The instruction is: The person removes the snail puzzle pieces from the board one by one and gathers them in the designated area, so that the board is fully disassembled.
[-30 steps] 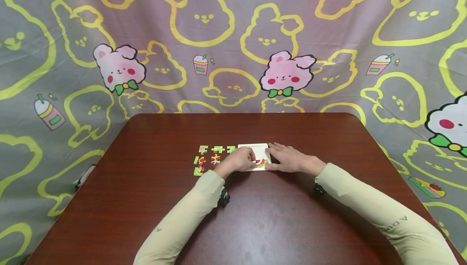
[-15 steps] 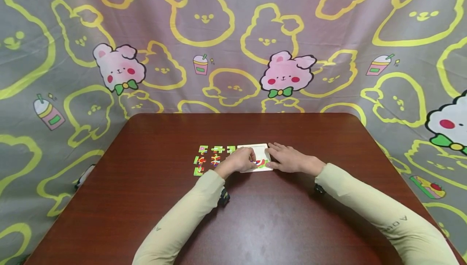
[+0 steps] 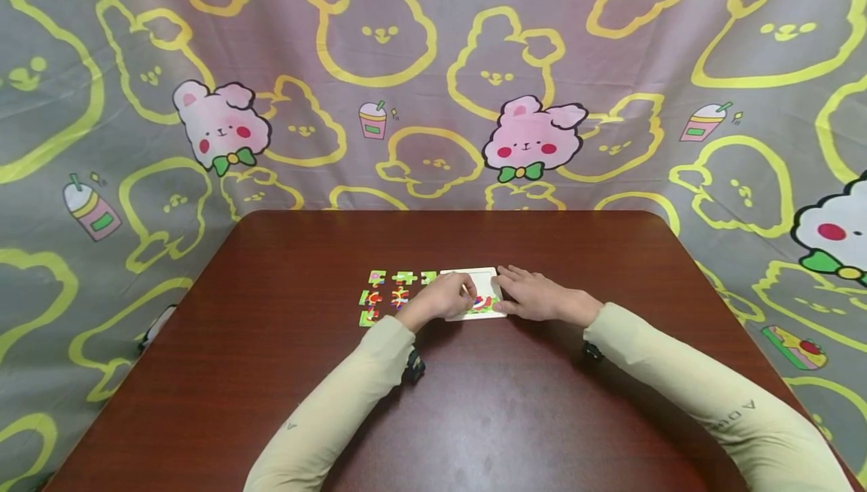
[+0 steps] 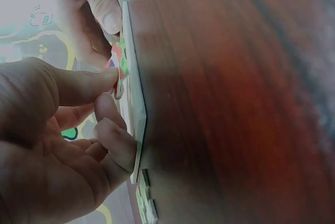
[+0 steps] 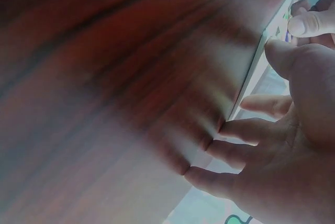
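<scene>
A shallow white puzzle tray (image 3: 484, 273) lies on the table, with colourful jigsaw pieces (image 3: 489, 304) along its near right part. My left hand (image 3: 447, 295) reaches over the tray's left side. In the left wrist view its thumb and forefinger pinch a small jigsaw piece (image 4: 119, 90), tilted just over the tray. My right hand (image 3: 535, 294) lies at the tray's right edge with fingers spread. In the right wrist view its thumb (image 5: 280, 56) rests at the tray's rim, and the other fingertips touch the table beside it.
Several loose jigsaw pieces (image 3: 400, 297) lie in rows left of the tray, partly hidden by the left hand. The brown table (image 3: 460, 402) reaches to a patterned curtain (image 3: 433, 101) at the back and sides.
My left hand shifts very slightly over the tray, still pinching the piece. The tray has turned a little, its near right corner lower than before. My right hand stays in place.
</scene>
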Tool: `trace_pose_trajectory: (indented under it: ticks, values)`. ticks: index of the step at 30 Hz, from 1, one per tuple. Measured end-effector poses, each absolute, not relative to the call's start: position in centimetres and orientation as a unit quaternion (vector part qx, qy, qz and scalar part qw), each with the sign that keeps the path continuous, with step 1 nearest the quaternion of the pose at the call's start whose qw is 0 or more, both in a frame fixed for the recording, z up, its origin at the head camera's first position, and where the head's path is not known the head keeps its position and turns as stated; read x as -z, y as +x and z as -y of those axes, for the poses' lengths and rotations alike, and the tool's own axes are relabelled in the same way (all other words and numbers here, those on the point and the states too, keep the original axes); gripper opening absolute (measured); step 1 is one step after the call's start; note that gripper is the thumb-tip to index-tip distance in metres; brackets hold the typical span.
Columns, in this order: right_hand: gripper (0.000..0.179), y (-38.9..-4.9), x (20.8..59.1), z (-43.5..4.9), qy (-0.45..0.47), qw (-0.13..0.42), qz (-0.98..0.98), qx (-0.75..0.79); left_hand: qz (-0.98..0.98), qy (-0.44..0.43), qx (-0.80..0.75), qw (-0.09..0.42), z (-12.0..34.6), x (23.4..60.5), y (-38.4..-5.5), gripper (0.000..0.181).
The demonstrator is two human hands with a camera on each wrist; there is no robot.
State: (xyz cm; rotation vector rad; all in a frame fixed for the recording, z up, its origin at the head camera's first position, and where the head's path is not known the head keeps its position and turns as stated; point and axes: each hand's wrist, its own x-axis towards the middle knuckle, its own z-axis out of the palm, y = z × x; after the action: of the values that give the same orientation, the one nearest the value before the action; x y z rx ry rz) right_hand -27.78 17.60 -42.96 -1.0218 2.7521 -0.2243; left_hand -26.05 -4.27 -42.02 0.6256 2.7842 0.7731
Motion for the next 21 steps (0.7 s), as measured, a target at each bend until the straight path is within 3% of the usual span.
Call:
trace_pose_trajectory:
  ticks: [21]
  values:
    - [0.061,-27.8,42.7,-17.4,-0.332,0.116,-0.933,0.075,-0.929,0.203,-0.287,0.114,6.5,40.1,-26.4,0.009]
